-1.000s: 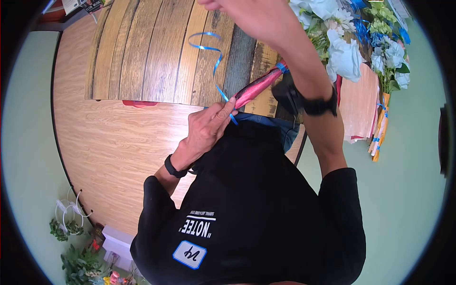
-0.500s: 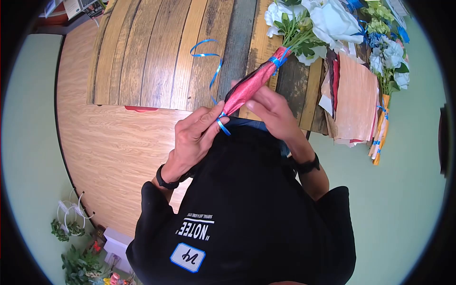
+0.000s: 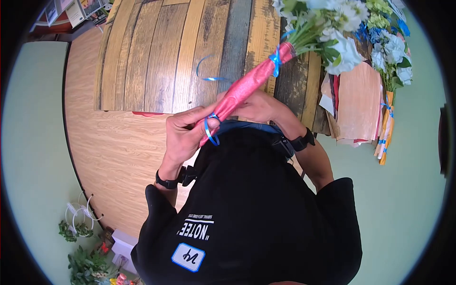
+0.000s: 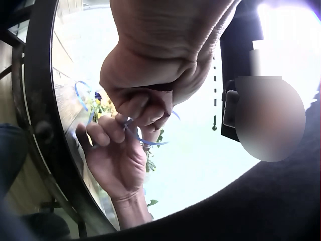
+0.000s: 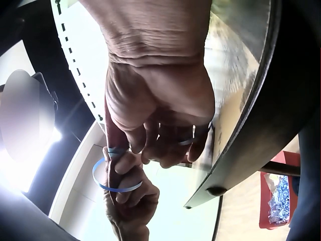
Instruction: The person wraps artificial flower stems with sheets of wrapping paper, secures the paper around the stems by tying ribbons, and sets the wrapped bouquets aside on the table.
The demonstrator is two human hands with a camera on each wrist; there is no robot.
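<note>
A bouquet of white flowers (image 3: 349, 54) has its stems wrapped in pink paper (image 3: 251, 80), with a blue ribbon bow (image 3: 275, 65) near the flowers. My left hand (image 3: 182, 137) grips the narrow lower end of the wrap, its thumb by a second blue ribbon (image 3: 207, 127) around it. Partly hidden behind the wrap, my right hand (image 3: 260, 107) has curled fingers. The right wrist view shows ribbon (image 5: 185, 142) caught between these fingers, close to the left hand (image 5: 135, 193). A loose ribbon length (image 3: 212, 79) curls over the table.
The plank-top table (image 3: 156, 57) lies ahead of the body. On its right are stacked wrapping sheets (image 3: 354, 97) and another bouquet in orange paper (image 3: 388, 126). A red bin (image 5: 266, 213) with blue and white scraps stands below the table edge.
My right hand has come back from far across the table to behind the wrap. The bouquet's lower end has shifted left and toward the body, still in my left hand.
</note>
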